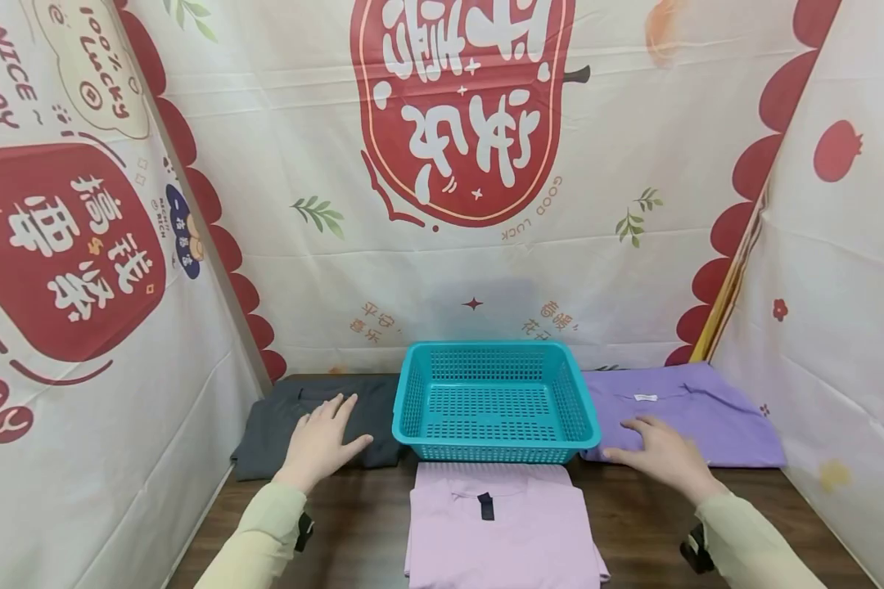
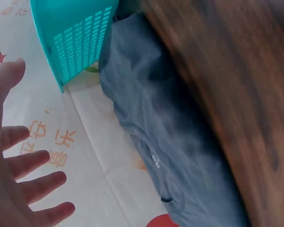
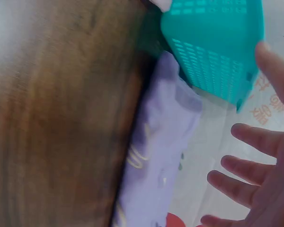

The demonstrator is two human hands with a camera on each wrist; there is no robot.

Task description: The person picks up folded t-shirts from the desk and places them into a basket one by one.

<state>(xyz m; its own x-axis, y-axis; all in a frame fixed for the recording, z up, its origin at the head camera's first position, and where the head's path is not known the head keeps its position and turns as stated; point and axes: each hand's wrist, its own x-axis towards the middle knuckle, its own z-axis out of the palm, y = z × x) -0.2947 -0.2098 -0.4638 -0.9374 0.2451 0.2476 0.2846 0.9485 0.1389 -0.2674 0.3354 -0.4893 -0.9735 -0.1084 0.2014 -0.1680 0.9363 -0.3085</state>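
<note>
A teal plastic basket [image 1: 495, 454] with slotted walls stands at the back middle of the table, nothing inside it. To its left lies a folded dark grey shirt [image 1: 265, 442], and my left hand [image 1: 324, 442] is over it with fingers spread. On the basket's right is a folded purple shirt [image 1: 729, 425]; my right hand [image 1: 663, 454] hovers over its front left part, fingers spread and holding nothing. A folded pink shirt [image 1: 501, 540] with a black neck label lies in front of the basket. Both wrist views show bare palms beside the basket's side walls.
Dark brown wood of the table [image 1: 346, 532] shows between the shirts. White printed cloth [image 1: 471, 270] hangs behind, with cloth walls on the left [image 1: 184, 393] and right [image 1: 840, 352] close to the outer shirts. A dark strap [image 1: 696, 548] circles the right wrist.
</note>
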